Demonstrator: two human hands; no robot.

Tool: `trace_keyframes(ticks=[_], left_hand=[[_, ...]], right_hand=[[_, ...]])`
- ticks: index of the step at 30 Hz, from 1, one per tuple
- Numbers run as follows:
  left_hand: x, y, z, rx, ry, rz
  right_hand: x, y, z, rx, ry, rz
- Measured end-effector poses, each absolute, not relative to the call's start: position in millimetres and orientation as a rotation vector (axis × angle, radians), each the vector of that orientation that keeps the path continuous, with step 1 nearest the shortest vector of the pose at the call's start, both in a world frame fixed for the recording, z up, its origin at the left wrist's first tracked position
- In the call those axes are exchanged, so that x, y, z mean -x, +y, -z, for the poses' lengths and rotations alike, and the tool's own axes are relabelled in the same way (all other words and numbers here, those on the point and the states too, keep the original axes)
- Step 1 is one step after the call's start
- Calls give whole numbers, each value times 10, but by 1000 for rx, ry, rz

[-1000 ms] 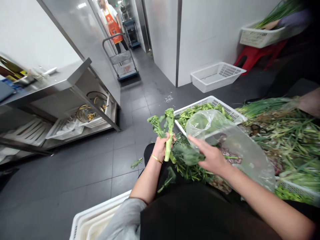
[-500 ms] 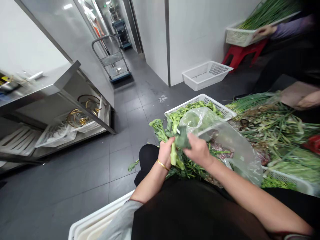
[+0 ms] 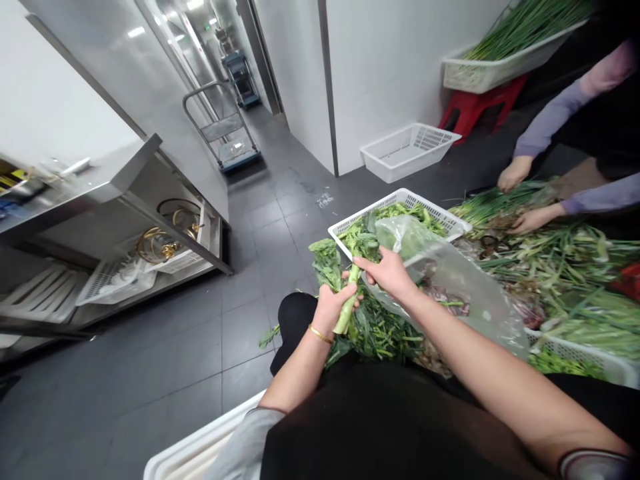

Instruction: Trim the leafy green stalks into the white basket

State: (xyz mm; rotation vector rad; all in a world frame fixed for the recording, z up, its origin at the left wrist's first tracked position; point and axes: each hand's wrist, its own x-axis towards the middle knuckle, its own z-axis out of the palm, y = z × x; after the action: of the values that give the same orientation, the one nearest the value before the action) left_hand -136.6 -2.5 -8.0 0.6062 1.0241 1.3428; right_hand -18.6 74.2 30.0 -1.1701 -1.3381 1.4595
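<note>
Quick look at my spot. Far left is the stainless steel prep table [image 3: 95, 180], with gold-coloured rings [image 3: 160, 243] and a white plastic crate [image 3: 105, 283] on the shelf under it, and a metal trolley [image 3: 223, 130] further down the corridor.

Then me: my left hand [image 3: 333, 307] is closed firmly around a thick green stalk [image 3: 347, 300], gold bangle [image 3: 320, 335] on the wrist, with the cut end poking down below my fist. My right hand [image 3: 387, 273] has just moved off the leaf it was on and now reaches over in a narrow pinch at the top of the stalk; can't really tell if it's actually gripping. Loose leafy greens [image 3: 375, 333] are heaped on my lap under both hands.

Just right of that, a clear plastic bag [image 3: 450, 280] drapes over a white basket [image 3: 400, 203] of greens. Past it is a big pile of scallions [image 3: 565, 267], and the other person's hands [image 3: 533, 220] have dropped down from the top basket onto it. Top right, a white basket of scallions [image 3: 470, 73] sits on a red stool [image 3: 480, 100], with a white floor basket [image 3: 407, 153] nearby.
</note>
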Motion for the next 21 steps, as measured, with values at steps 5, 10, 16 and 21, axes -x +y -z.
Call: trace_keyframes(ticks=[5,10,16,21], left_hand=[[1245,-57,17,-491,1093,-1520],[1230,37,21,-400,1108,-1625],[1673,156,50,-367,902,-1656],[1697,-37,124,-463,849,-1545]], right_hand=[[260,671,-178,992,-1190,-1573],[118,394,-53,854,-1837,-650],[-142,70,175,303,-2400,-560],[-336,359,-15,768,-2176,-560]])
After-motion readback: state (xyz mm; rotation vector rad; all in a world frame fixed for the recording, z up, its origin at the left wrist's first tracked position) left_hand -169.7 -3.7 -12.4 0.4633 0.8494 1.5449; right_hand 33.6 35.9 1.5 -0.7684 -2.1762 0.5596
